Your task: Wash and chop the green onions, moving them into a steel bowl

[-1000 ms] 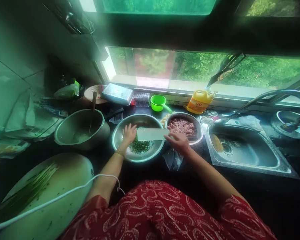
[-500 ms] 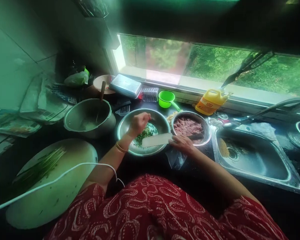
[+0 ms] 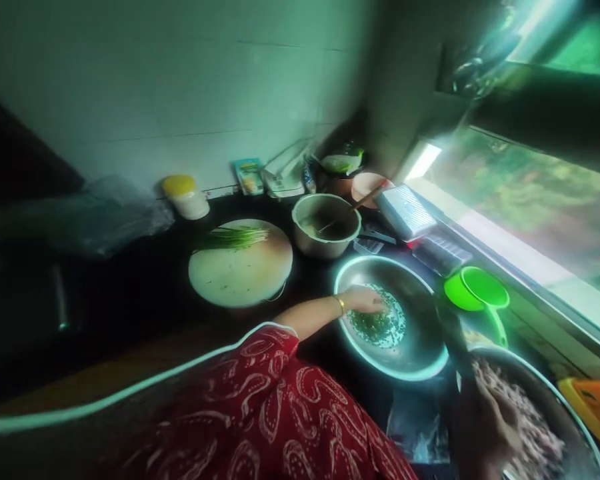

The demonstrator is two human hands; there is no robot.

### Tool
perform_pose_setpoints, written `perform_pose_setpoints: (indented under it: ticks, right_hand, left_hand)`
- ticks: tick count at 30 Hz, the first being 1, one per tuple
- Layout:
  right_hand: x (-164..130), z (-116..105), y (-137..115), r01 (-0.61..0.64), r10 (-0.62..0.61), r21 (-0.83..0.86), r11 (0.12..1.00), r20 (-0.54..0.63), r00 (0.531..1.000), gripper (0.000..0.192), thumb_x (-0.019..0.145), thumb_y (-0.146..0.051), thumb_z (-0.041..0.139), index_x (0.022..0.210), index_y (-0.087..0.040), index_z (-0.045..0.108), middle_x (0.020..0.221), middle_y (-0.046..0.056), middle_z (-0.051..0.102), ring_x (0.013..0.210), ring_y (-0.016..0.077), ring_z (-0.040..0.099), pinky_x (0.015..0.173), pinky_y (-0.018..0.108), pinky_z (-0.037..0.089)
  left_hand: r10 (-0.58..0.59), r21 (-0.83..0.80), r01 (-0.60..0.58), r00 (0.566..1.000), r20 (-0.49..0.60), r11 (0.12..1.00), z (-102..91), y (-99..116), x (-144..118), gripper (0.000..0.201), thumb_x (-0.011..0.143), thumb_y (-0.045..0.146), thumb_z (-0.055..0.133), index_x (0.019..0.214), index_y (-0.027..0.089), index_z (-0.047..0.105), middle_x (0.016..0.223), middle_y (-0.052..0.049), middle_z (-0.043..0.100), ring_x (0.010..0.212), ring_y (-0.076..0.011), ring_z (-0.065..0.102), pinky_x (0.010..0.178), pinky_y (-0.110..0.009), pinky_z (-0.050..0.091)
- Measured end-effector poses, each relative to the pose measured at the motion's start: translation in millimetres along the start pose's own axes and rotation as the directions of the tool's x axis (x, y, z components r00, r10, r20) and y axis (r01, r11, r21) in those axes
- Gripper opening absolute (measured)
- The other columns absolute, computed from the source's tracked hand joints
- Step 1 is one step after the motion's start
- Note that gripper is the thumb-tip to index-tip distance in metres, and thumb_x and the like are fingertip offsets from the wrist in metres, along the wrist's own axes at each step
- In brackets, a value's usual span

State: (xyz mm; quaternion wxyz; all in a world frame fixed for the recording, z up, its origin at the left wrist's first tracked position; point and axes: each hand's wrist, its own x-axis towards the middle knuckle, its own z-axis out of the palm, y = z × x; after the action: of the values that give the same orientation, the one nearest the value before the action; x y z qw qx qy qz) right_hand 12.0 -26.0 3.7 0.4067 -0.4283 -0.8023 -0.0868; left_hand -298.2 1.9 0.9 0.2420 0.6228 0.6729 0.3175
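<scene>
My left hand (image 3: 367, 300), with a gold bangle at its wrist, is inside a wide metal bowl (image 3: 420, 267), low over finely chopped greens (image 3: 377, 327). Its fingers are curled, and I cannot make out what is in them. My right hand (image 3: 497, 420) is dark and blurred at the lower right, closed round a kitchen knife (image 3: 453, 327) whose blade points up past the bowl's right rim. Just beyond that hand, partly hidden by it, sits a metal bowl of minced meat (image 3: 535, 427). Long green stalks (image 3: 237, 237) lie on a round white cutting board (image 3: 235, 273).
A deep pot (image 3: 325, 247) with a long-handled utensil stands behind the bowl. A green dipper (image 3: 475, 288), a foil-like tray (image 3: 407, 210) and a yellow container (image 3: 595, 407) line the window side. A yellow-lidded jar (image 3: 186, 197) stands by the wall. A white cable (image 3: 130, 397) crosses my left side.
My view has swung to the left. My left hand has lowered from above the bowl to the greens. The knife has gone from lying across the bowl to pointing upward at its right.
</scene>
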Motion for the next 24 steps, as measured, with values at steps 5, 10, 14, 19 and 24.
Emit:
perform_pose_setpoints:
  ticks: [5,10,14,19,24]
  right_hand:
    - [21,24,-49,-0.027,-0.025,0.216,0.976,0.234,0.972,0.029,0.088,-0.038,0.047,0.072,-0.022,0.065,0.069,0.009,0.062,0.065,0.0246,0.058,0.058,0.036,0.043]
    - [33,58,-139,-0.116,-0.213,0.499,0.859,0.553,0.806,0.034,0.089,-0.043,0.043,0.081,-0.021,0.068,0.068,0.006,0.062,0.058,0.0187,0.056,0.055,0.030,0.044]
    - [36,102,-251,-0.200,-0.452,0.595,0.778,0.752,0.480,0.034,0.091,-0.038,0.041,0.079,-0.021,0.067,0.073,0.005,0.064,0.064,0.0163,0.057,0.061,0.026,0.045]
    - [10,168,-405,-0.255,-0.679,0.673,0.694,0.730,0.079,0.023,0.087,-0.025,0.047,0.072,-0.018,0.063,0.069,0.001,0.062,0.064,0.0125,0.053,0.063,0.023,0.041]
    - [-7,212,-464,-0.287,-0.594,0.585,0.759,0.802,0.063,0.020,0.085,-0.021,0.050,0.070,-0.017,0.062,0.065,-0.001,0.061,0.065,0.0117,0.053,0.066,0.023,0.041]
  left_hand:
    - [-0.046,-0.059,0.028,0.939,-0.342,0.998,-57.9,-80,-55,0.024,0.085,0.013,0.052,0.094,0.018,0.074,0.097,-0.005,0.074,0.090,-0.0148,0.068,0.084,-0.024,0.050]
    - [-0.366,-0.050,0.396,0.784,-0.501,0.917,-174.8,-187,-175,0.024,0.085,0.012,0.051,0.094,0.015,0.072,0.097,-0.006,0.073,0.091,-0.0178,0.065,0.086,-0.029,0.049]
    - [-0.498,-0.067,0.594,0.602,-0.625,0.802,-251.5,-249,-271,0.023,0.089,0.016,0.050,0.098,0.014,0.071,0.101,-0.008,0.072,0.089,-0.0164,0.062,0.084,-0.028,0.047]
    - [-0.491,0.023,0.628,0.629,-0.603,0.777,-292.4,-290,-326,0.022,0.089,0.012,0.050,0.099,0.014,0.070,0.104,-0.007,0.071,0.091,-0.0144,0.060,0.087,-0.027,0.046]
    - [-0.340,0.233,0.523,0.772,-0.537,0.820,-299.9,-314,-313,0.022,0.089,0.014,0.050,0.098,0.016,0.070,0.101,-0.006,0.070,0.092,-0.0172,0.059,0.089,-0.031,0.046]
